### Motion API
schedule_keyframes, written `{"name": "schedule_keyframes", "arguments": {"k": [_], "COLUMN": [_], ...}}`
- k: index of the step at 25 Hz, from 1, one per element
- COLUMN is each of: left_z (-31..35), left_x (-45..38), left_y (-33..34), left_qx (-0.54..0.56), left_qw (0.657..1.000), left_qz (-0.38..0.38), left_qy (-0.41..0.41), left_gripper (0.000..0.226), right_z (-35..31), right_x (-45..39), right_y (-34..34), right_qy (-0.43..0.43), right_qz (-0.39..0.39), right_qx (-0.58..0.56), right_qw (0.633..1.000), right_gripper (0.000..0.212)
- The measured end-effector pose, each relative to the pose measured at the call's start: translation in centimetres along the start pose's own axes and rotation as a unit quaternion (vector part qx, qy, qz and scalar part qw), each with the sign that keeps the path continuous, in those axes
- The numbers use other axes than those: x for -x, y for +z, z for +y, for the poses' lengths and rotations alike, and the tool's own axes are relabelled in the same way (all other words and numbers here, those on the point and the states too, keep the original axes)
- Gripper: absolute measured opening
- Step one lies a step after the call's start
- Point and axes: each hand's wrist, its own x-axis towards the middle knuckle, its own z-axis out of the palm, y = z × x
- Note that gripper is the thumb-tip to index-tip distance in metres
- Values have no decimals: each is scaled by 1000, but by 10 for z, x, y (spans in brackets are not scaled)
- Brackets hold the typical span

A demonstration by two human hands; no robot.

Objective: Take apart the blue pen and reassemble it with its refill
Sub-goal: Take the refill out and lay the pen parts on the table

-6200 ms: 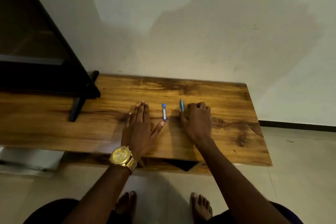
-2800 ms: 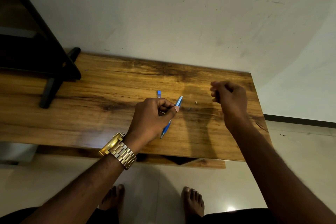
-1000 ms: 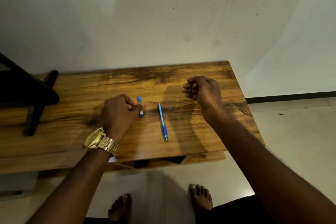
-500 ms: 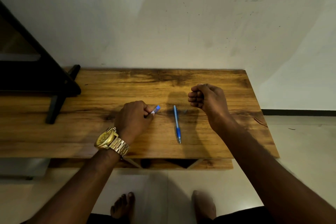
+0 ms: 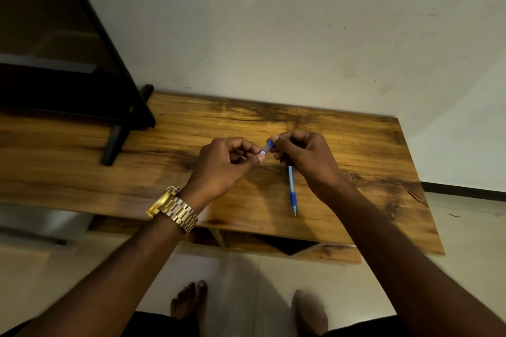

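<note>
The blue pen [image 5: 292, 190] lies on the wooden table [image 5: 369, 161], tip toward me, its far end hidden under my right hand. Above the table I hold a small refill case [image 5: 267, 147], clear with a blue cap, between both hands. My left hand [image 5: 223, 165], with a gold watch at the wrist, pinches its clear lower end. My right hand [image 5: 304, 157] pinches the blue cap end. Neither hand touches the pen.
A black screen on a stand [image 5: 82, 85] occupies the table's left part, one foot [image 5: 111, 146] reaching toward the middle. A white wall [image 5: 301, 35] runs behind the table. My bare feet [image 5: 189, 301] rest on the tiled floor below the table's front edge.
My left hand has lifted the refill case off the table and brought it rightward. My right hand, a closed fist before, has come in and gripped the case's blue end. The pen stays put.
</note>
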Motion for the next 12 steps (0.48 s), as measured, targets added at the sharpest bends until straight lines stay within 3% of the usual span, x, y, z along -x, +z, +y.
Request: {"name": "schedule_keyframes", "arguments": {"k": [8,12], "left_z": [-2,-5], "left_x": [0,-1], "left_y": [3,5], "left_qx": [0,20], "left_qw": [1000,999], "left_qz": [-21,-13], "left_qy": [-12,-31], "left_gripper": [13,10], "right_z": [3,3], "right_x": [-2,-8], "right_y": [-8,-30], "right_qy": [-18,-7], "right_qz": [-6,104], "right_qx": [31,-48], "right_qw": [999,993], "right_gripper": [8,14]}}
